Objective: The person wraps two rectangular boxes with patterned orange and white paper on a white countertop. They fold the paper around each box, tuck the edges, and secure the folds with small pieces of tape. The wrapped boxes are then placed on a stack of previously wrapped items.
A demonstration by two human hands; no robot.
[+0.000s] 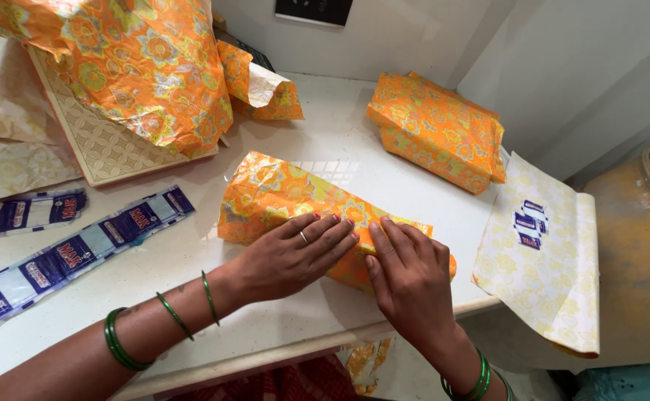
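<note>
On the near edge of the white counter (317, 312), the left hand (291, 256) lies flat and open, fingers pressing the orange floral-wrapped parcel (280, 197). Just right of it, the right hand (410, 278) rests open too, fingertips pinning a fold. Pressing evenly along the crease would likely keep the paper tight. Farther right sits a finished parcel (436, 130); blue wrappers (72, 252) lie left.
</note>
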